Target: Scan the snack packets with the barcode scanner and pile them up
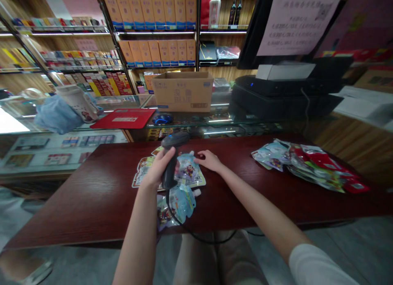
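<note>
My left hand [159, 167] is wrapped round the handle of a black barcode scanner [169, 172], whose head points to the right. A cable runs from its base over the table edge. Under and beside the scanner lie several shiny snack packets [141, 170]. A light-blue spouted pouch [188, 168] lies on top of them, its cap toward my right hand [209, 160]. The right fingers are slightly bent and apart at that pouch's edge; whether they touch it is unclear. Nearer me rests another blue spouted pouch [181, 203] with a white cap, partly crossed by the cable.
On the dark red table [92, 195], more packets [316, 164] are heaped at the right. Behind stand a glass counter with a cardboard box [182, 93], a blue-lit mouse [162, 119], a red folder [124, 118] and a monitor [254, 31]. Another person's foot [41, 272] shows at lower left.
</note>
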A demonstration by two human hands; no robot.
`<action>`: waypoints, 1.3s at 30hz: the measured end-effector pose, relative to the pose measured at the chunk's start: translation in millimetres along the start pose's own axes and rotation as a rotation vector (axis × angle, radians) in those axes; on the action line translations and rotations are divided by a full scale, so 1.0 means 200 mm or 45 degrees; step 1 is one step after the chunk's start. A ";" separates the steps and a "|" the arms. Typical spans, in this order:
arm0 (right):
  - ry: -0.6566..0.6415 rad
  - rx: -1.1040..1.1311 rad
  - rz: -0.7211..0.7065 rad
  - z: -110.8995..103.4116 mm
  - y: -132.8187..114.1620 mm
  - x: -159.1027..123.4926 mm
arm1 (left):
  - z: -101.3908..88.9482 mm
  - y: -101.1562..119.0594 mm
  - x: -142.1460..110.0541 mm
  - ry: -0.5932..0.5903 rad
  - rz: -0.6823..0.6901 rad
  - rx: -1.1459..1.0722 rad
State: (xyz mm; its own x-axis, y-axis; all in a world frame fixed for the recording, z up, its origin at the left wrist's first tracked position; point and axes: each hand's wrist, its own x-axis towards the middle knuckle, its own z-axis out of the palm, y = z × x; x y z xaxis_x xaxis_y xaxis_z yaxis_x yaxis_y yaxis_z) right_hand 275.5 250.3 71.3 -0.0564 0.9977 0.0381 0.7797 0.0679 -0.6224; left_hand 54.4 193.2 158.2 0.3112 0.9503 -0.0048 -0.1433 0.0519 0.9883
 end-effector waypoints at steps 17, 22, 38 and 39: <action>-0.054 0.173 0.131 0.05 -0.07 0.00 | -0.10 -0.13 -0.08 0.134 -0.064 -0.148; 0.092 0.337 0.094 0.09 0.00 0.03 | -0.10 -0.14 -0.09 0.121 -0.078 -0.118; 0.576 1.412 -0.041 -0.24 0.14 0.00 | 0.01 -0.10 -0.06 0.015 -0.089 -0.005; 0.600 1.467 -0.066 -0.29 0.16 -0.01 | 0.04 -0.08 -0.06 -0.007 -0.087 0.019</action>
State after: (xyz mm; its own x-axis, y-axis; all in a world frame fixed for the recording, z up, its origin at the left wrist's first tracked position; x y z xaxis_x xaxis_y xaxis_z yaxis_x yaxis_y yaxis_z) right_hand 336.0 249.8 96.2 0.3438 0.9150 0.2111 -0.2307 0.3002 -0.9256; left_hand 60.8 178.4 143.5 0.3252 0.9430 -0.0713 -0.1079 0.1119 0.9878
